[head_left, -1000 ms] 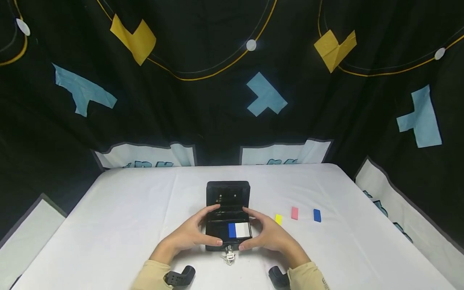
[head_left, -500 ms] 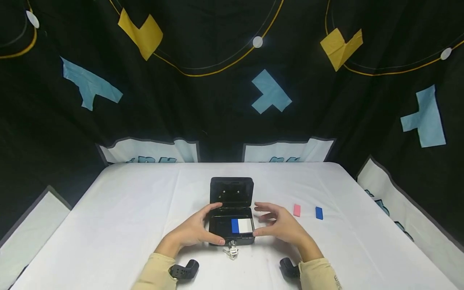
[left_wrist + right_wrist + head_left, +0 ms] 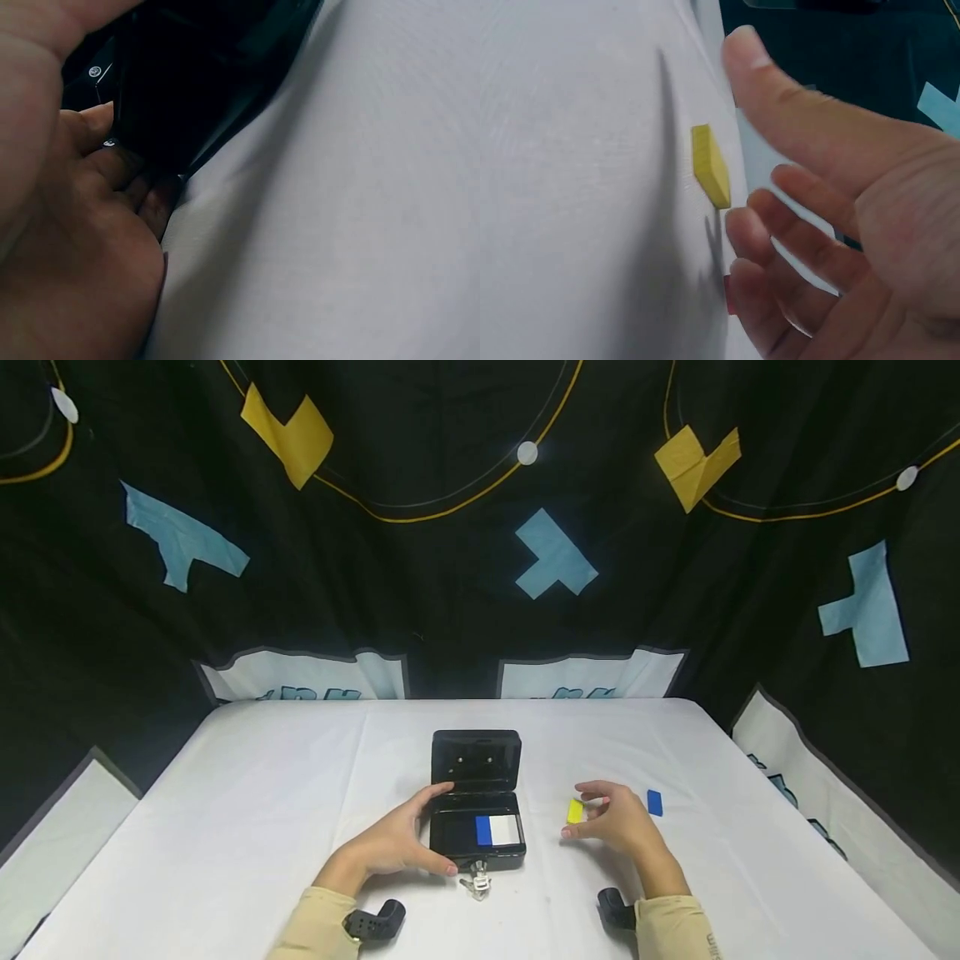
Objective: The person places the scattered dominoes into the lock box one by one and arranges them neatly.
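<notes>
The yellow rectangular block (image 3: 575,812) lies just off the right hand (image 3: 621,820) — widely parted, empty; left hand (image 3: 390,841) grips the black lidded box (image 3: 507,862).

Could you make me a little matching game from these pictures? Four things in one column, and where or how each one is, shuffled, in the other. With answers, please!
Things
1. Cash box
2. Keys
3. Yellow block
4. White block

Places and states
A. On the tablecloth, to the right of the box
B. Inside the box, beside a blue block
C. Open, with its lid raised
D. At the front of the box

Right pairs
1-C
2-D
3-A
4-B
</notes>
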Motion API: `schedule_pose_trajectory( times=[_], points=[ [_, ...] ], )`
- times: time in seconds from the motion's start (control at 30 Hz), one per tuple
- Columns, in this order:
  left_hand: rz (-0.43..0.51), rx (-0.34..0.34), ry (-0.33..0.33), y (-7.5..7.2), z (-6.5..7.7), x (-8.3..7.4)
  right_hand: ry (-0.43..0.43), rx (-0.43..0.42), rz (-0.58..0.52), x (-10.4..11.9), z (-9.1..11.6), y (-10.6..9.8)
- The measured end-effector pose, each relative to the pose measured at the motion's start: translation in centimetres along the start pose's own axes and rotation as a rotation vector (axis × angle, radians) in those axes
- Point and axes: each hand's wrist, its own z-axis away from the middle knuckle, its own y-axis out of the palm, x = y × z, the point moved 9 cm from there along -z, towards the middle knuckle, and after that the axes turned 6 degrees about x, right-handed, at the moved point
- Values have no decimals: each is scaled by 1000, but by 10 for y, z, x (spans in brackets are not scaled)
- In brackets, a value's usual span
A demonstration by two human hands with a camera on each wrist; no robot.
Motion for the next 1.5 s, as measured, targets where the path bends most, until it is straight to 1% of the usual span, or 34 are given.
schedule_pose_trajectory(
  times=[0.13,0.23,0.5,0.67,0.9,1.07,1.27,1.33,1.5],
  points=[
    [4,0,1,-1,2,0,28,4,34,-3,-1,4],
    [10,-3,-1,-1,2,-1,22,1,59,-3,-1,5],
    [17,4,-12,1,1,2,14,-11,85,-3,1,6],
    [25,10,-1,2,0,2,31,-22,108,-6,0,8],
    [20,11,-3,3,0,2,21,-37,146,-6,-1,10],
    [4,2,-2,1,0,2,14,-51,130,-3,-1,8],
    [12,11,0,2,0,1,57,-53,62,-3,1,7],
    [6,10,3,2,0,1,37,-60,41,-1,1,6],
    [-5,1,4,0,1,0,-61,-65,-7,15,1,8]
  ],
)
